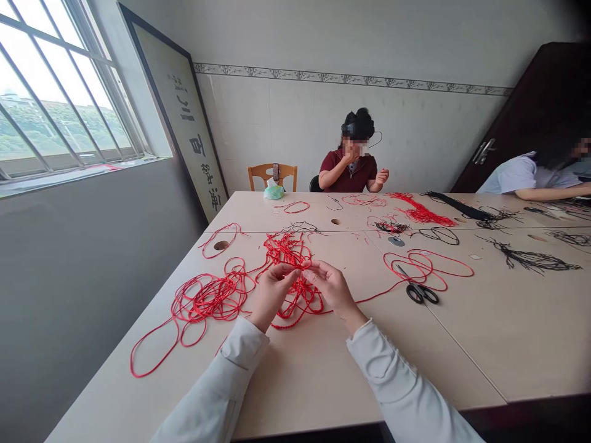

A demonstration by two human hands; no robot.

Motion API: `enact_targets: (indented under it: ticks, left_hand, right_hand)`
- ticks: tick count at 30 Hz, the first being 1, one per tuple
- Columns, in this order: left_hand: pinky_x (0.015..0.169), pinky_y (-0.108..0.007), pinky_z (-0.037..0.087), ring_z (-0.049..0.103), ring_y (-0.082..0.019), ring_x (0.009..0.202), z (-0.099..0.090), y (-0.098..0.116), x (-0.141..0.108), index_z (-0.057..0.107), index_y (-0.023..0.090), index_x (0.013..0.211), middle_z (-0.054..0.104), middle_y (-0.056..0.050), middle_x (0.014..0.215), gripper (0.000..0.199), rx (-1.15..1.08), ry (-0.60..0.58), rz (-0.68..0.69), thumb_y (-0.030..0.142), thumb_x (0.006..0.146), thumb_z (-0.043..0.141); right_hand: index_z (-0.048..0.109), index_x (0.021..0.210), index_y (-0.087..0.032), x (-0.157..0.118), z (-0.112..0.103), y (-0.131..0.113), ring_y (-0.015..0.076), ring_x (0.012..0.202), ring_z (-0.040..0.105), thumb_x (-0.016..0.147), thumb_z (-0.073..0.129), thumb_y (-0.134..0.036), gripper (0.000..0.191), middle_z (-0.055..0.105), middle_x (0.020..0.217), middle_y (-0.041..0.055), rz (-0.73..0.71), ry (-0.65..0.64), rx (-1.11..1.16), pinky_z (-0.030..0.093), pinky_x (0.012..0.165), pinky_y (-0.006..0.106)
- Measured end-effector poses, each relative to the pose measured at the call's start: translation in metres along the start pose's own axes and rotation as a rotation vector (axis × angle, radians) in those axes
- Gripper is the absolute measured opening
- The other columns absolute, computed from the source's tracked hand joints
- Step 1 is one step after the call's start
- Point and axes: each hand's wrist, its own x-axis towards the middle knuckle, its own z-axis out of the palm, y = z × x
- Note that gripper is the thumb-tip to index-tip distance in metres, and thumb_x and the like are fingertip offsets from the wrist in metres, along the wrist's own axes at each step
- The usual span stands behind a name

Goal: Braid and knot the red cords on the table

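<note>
My left hand (273, 293) and my right hand (330, 288) meet over the middle of the table, thumbs and fingers pinched on a red cord (302, 268) between them. Braided red cords (290, 317) lie beneath and around the hands, with more of the bundle beyond the fingertips. Left of my left hand, a loose tangle of smooth red cord (210, 298) is spread out, one loop reaching toward the left edge. A red strand trails off to the right of my right hand.
Black-handled scissors (421, 293) lie to the right, beside looped red cord (431, 261). Black cord bundles (538, 259) are farther right. A person (353, 163) sits across the table (295, 394); another person leans at the far right. A tissue pack (274, 192) is near the far edge.
</note>
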Motion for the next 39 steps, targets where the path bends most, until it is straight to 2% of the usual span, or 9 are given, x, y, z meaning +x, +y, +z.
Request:
enact_targets:
  ticks: [5,9,12,17,26,30,33,36,39]
  left_hand:
    - [0.049,-0.022,0.029,0.039,-0.008,0.052,0.005,0.007,-0.004,0.067,0.015,0.072,0.055,0.002,0.059,0.026,-0.037,-0.001,-0.126,0.038,0.067,0.077]
    - [0.052,-0.021,0.035,0.045,-0.008,0.054,0.01,0.015,-0.009,0.066,0.014,0.07,0.059,0.001,0.062,0.028,-0.102,0.008,-0.201,0.039,0.064,0.079]
    - [0.051,-0.022,0.034,0.042,-0.007,0.05,0.013,0.019,-0.012,0.066,0.013,0.066,0.055,0.002,0.055,0.029,-0.114,0.003,-0.248,0.038,0.062,0.079]
    - [0.055,-0.022,0.037,0.048,-0.009,0.055,0.016,0.019,-0.012,0.065,0.013,0.067,0.06,0.0,0.061,0.024,-0.179,0.01,-0.176,0.033,0.062,0.077]
    - [0.056,-0.021,0.034,0.045,-0.008,0.057,0.015,0.022,-0.014,0.061,0.012,0.066,0.056,0.001,0.061,0.017,-0.122,-0.033,-0.104,0.027,0.068,0.069]
    - [0.053,-0.021,0.031,0.041,-0.008,0.055,0.014,0.017,-0.011,0.061,0.013,0.068,0.054,0.002,0.061,0.022,-0.14,0.002,-0.169,0.031,0.065,0.074]
    - [0.049,-0.02,0.026,0.034,-0.006,0.051,0.011,0.008,-0.008,0.057,0.015,0.066,0.046,0.005,0.056,0.025,-0.236,0.027,-0.261,0.033,0.064,0.074]
    - [0.046,-0.021,0.02,0.029,-0.006,0.048,0.011,0.006,-0.007,0.052,0.017,0.062,0.04,0.007,0.053,0.026,-0.303,-0.016,-0.326,0.033,0.065,0.072]
    - [0.047,-0.023,0.021,0.029,-0.007,0.047,0.012,0.016,-0.011,0.055,0.017,0.059,0.041,0.006,0.05,0.024,-0.205,-0.082,-0.286,0.031,0.065,0.072]
  right_hand:
    - [0.059,0.089,-0.019,0.0,0.001,0.006,0.0184,0.078,0.064,0.077,0.069,-0.04,0.026,0.07,0.084,0.0051,-0.034,0.168,-0.034,0.05,0.077,0.032]
    - [0.051,0.086,-0.022,0.0,0.004,0.01,0.0145,0.068,0.059,0.075,0.071,-0.035,0.026,0.064,0.072,-0.0015,0.017,0.231,0.063,0.046,0.067,0.027]
    - [0.051,0.081,-0.021,0.0,0.005,0.011,0.013,0.069,0.057,0.075,0.07,-0.032,0.023,0.06,0.073,-0.0029,-0.012,0.24,0.076,0.044,0.067,0.026]
    - [0.052,0.076,-0.02,0.002,0.005,0.014,0.012,0.069,0.054,0.072,0.072,-0.031,0.023,0.056,0.074,-0.0035,-0.039,0.265,0.052,0.043,0.068,0.025]
    - [0.071,0.081,-0.018,0.002,0.005,0.013,0.0156,0.075,0.057,0.07,0.069,-0.032,0.018,0.067,0.077,0.002,0.074,0.159,0.04,0.045,0.073,0.029]
    - [0.072,0.083,-0.018,0.002,0.003,0.012,0.0146,0.07,0.057,0.066,0.075,-0.036,0.024,0.065,0.072,0.0005,0.125,0.116,0.101,0.045,0.072,0.029]
    - [0.069,0.081,-0.019,0.001,0.002,0.009,0.0123,0.067,0.055,0.063,0.079,-0.032,0.024,0.063,0.072,-0.0015,0.154,0.087,0.22,0.045,0.068,0.026]
    - [0.065,0.08,-0.021,-0.001,0.002,0.005,0.0103,0.065,0.053,0.065,0.077,-0.031,0.022,0.061,0.075,-0.0032,0.185,0.041,0.342,0.043,0.058,0.022]
    - [0.061,0.081,-0.022,-0.001,0.003,0.003,0.0067,0.052,0.041,0.066,0.076,-0.033,0.024,0.052,0.066,-0.0062,0.241,0.066,0.382,0.03,0.044,0.018]
